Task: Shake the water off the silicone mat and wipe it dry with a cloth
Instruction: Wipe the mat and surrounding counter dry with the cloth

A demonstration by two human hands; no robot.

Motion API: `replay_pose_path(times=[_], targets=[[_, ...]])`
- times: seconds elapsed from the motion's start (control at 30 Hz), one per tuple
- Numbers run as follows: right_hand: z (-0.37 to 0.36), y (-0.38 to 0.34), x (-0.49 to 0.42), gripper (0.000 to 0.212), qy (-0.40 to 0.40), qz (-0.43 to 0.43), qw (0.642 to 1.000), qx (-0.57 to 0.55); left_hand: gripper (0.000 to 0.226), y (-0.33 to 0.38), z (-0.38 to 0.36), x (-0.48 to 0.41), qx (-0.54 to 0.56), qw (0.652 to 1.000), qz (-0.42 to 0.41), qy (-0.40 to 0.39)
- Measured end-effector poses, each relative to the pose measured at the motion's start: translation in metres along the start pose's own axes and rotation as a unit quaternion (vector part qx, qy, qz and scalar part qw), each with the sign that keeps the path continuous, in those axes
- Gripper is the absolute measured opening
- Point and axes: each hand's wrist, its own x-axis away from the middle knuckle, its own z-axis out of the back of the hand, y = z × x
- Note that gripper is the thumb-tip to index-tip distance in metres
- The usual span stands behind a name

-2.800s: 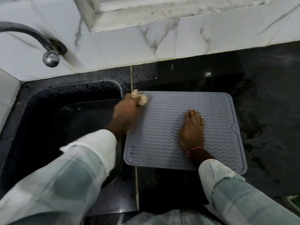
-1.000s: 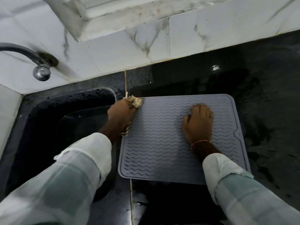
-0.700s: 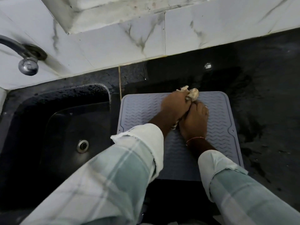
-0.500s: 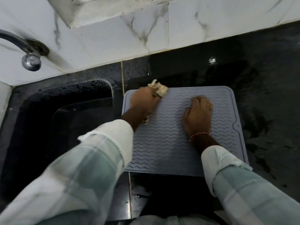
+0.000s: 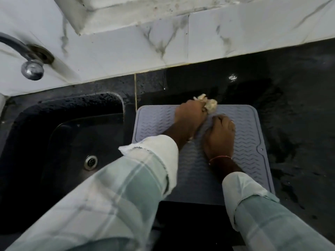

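A grey silicone mat (image 5: 248, 142) with wavy ridges lies flat on the black countertop, just right of the sink. My left hand (image 5: 190, 116) grips a crumpled cream cloth (image 5: 210, 104) and presses it on the mat's far edge, near the middle. Right beside it, my right hand (image 5: 220, 134) rests palm down on the mat with its fingers bent at the tips, holding the mat in place. My sleeves hide the mat's near left part.
A black sink (image 5: 59, 142) with a metal drain (image 5: 90, 162) lies to the left. A chrome tap (image 5: 30, 67) sticks out of the white marble wall at far left. The wet black countertop (image 5: 290, 87) stretches right of and behind the mat.
My left hand has slid the cloth rightward along the mat's far edge, up against my right hand. The right hand has stayed on the mat.
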Motion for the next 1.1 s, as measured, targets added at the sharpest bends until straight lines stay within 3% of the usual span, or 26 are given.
replay_pose_path(times=[0.13,0.23,0.3,0.4,0.5,0.7,0.87,0.93,1.0,1.1], targets=[[0.000,-0.003,0.002,0.041,0.001,-0.015,1.000,0.010,0.054,-0.114,0.035,0.024,-0.022,0.990,0.123,0.066],[0.002,-0.006,0.002,0.044,-0.008,-0.017,1.000,0.017,0.056,-0.167,0.056,0.040,-0.070,0.978,0.182,0.074],[0.003,-0.008,0.002,0.045,-0.012,-0.018,0.999,0.024,0.052,-0.163,0.057,0.041,-0.049,0.979,0.178,0.085],[0.002,-0.008,0.002,0.046,-0.012,-0.015,0.999,0.031,0.049,-0.113,0.039,0.031,0.065,0.987,0.090,0.114],[0.002,-0.006,0.003,0.051,-0.007,-0.011,1.000,0.021,0.037,-0.070,0.013,0.020,0.081,0.995,0.045,0.036],[0.003,-0.009,0.004,0.056,0.012,-0.007,1.000,0.008,0.034,-0.133,0.030,0.030,-0.017,0.990,0.127,0.058],[0.006,-0.014,0.004,0.054,0.008,-0.018,1.000,0.025,0.038,-0.172,0.050,0.051,-0.001,0.978,0.196,0.063],[0.004,-0.015,0.004,0.054,0.005,-0.026,0.999,0.034,0.045,-0.152,0.049,0.053,0.047,0.982,0.164,0.077],[0.003,-0.014,0.003,0.051,-0.007,-0.032,0.999,0.027,0.046,-0.108,0.040,0.047,0.124,0.985,0.077,0.094],[0.000,-0.008,0.002,0.035,-0.019,-0.032,0.999,0.019,0.036,-0.020,0.014,0.033,0.200,0.979,-0.044,0.024]])
